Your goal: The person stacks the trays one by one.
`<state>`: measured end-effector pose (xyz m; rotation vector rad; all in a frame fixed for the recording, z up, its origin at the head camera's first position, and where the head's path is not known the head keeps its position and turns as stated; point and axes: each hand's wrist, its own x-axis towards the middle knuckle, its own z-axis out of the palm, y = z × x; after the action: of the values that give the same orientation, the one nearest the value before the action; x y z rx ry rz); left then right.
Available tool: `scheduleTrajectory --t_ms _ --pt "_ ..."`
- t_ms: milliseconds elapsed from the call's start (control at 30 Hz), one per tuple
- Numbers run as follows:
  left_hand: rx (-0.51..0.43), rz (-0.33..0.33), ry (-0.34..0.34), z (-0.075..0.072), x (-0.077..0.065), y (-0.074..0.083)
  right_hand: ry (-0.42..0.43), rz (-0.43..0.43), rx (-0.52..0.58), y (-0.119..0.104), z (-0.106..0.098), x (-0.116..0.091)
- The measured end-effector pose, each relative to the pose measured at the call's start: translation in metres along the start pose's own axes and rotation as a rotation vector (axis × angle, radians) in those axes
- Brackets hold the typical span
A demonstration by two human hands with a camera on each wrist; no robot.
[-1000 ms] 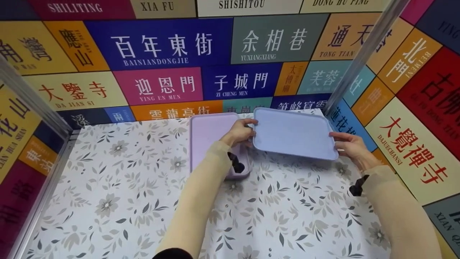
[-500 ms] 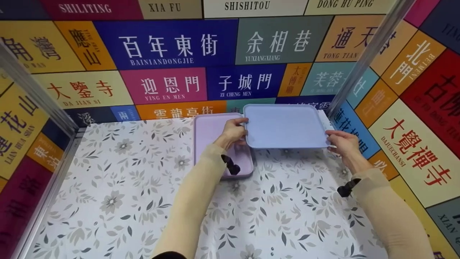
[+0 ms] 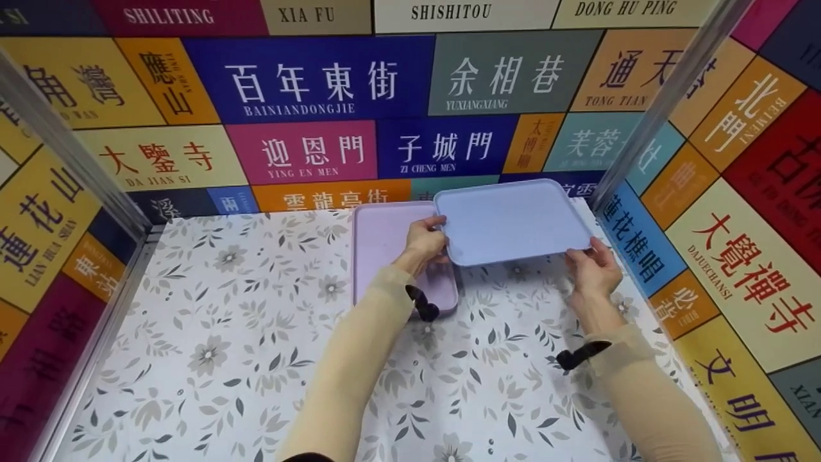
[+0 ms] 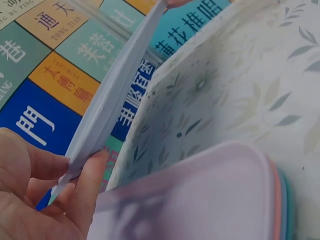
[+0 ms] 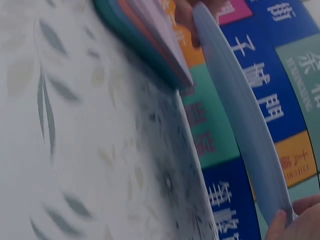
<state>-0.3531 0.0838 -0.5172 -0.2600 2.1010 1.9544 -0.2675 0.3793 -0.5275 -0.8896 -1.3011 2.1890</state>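
Observation:
A light blue rectangular tray (image 3: pixel 513 221) is held up off the table, its far right side raised. My left hand (image 3: pixel 426 244) pinches its left short edge between thumb and fingers, as the left wrist view also shows. At the near right corner, my right hand (image 3: pixel 595 269) grips the rim. Below and to the left, a lilac tray (image 3: pixel 383 237) lies on the table, partly hidden by my left hand and forearm. The left wrist view shows coral, blue and green rims (image 4: pixel 286 210) stacked beneath the lilac tray.
A table with a white floral cover (image 3: pixel 256 359) spreads under the trays. Colourful panels with lettering (image 3: pixel 308 77) form walls behind and at both sides. Metal posts (image 3: pixel 654 109) stand in the back corners.
The blue tray has shifted slightly and turned, its right end rising in the head view. My right hand has moved from the right edge to the near right corner.

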Motion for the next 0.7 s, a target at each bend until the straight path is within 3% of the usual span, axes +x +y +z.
scheduleTrajectory --t_ms 133,367,567,700 --pt "-0.011 0.007 0.005 0.008 -0.004 0.001 0.048 -0.069 0.004 0.017 0.018 -0.018" --pt "0.002 0.01 0.031 0.018 -0.006 -0.001 0.018 -0.055 -0.011 0.046 0.046 -0.05" --pt "0.001 -0.002 0.037 0.018 -0.01 -0.005 -0.011 -0.067 -0.05 0.065 0.053 -0.06" --pt "-0.002 -0.007 0.055 0.02 -0.011 -0.009 -0.006 -0.06 -0.016 0.07 0.058 -0.059"
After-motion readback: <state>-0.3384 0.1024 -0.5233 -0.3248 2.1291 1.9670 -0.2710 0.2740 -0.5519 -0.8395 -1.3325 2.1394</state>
